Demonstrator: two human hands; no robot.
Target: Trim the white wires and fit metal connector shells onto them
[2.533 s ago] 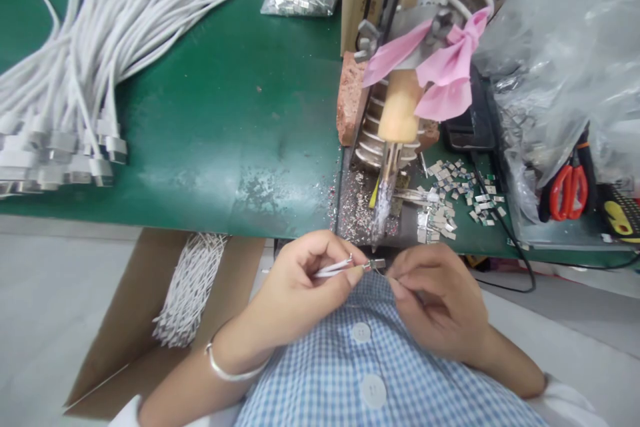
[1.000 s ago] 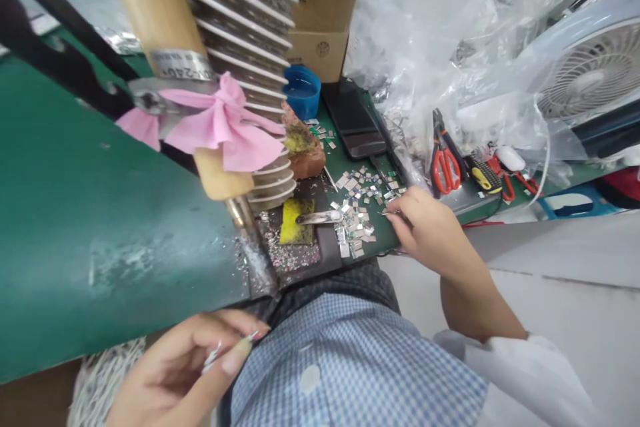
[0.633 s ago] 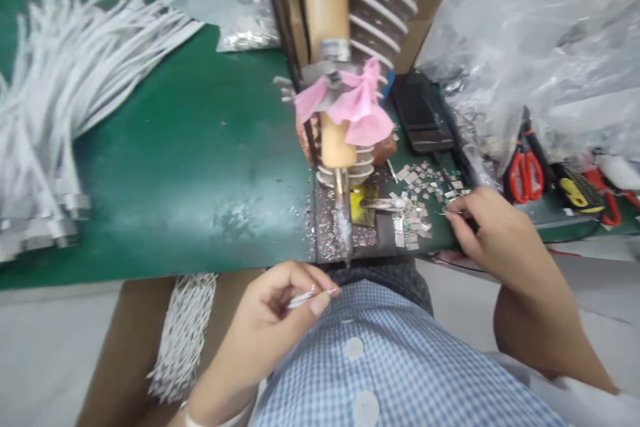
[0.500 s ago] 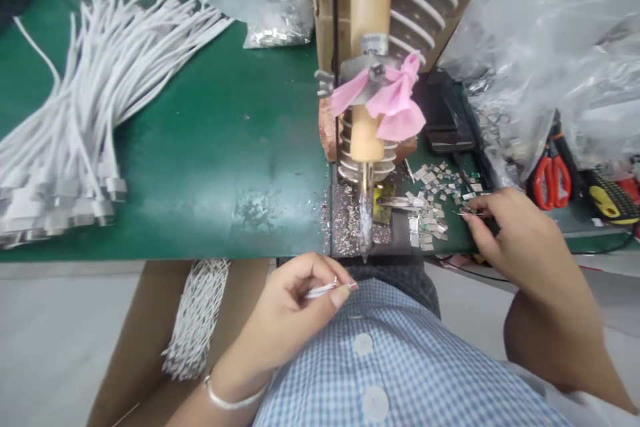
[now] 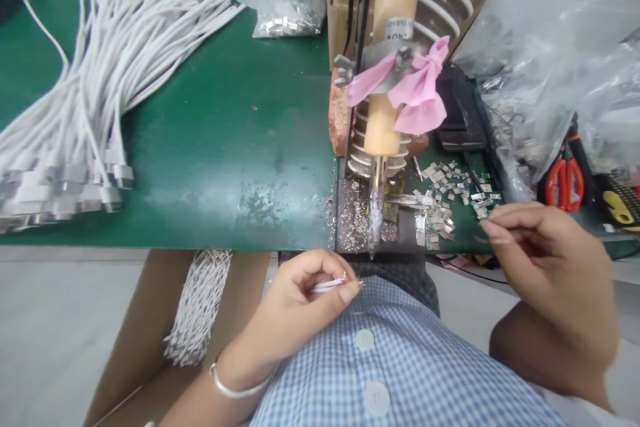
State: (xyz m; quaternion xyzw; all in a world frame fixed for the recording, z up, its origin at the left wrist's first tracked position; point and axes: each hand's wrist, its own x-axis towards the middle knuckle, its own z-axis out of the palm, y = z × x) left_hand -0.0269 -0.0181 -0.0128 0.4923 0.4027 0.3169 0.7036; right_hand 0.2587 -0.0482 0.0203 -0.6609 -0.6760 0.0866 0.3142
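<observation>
My left hand (image 5: 300, 300) pinches the stripped end of a white cable (image 5: 327, 285) just below the table's front edge, near my checked shirt. My right hand (image 5: 540, 260) hovers at the edge by the scatter of small metal and green parts (image 5: 450, 193), its thumb and forefinger pressed together on something too small to make out. A soldering iron (image 5: 383, 140) with a wooden handle and a pink rag tied round it points down toward me, its tip (image 5: 373, 240) between my two hands.
A big bundle of white cables with metal plugs (image 5: 85, 113) lies on the green table (image 5: 225, 127) at left. A cardboard box with more cables (image 5: 197, 303) stands below the edge. Clear plastic bags (image 5: 550, 33), red scissors (image 5: 563, 180) and a black phone (image 5: 463, 120) crowd the right.
My right hand left the cable end, reached out to the small parts on the table, and has now lifted off them toward me. My left hand kept hold of the cable.
</observation>
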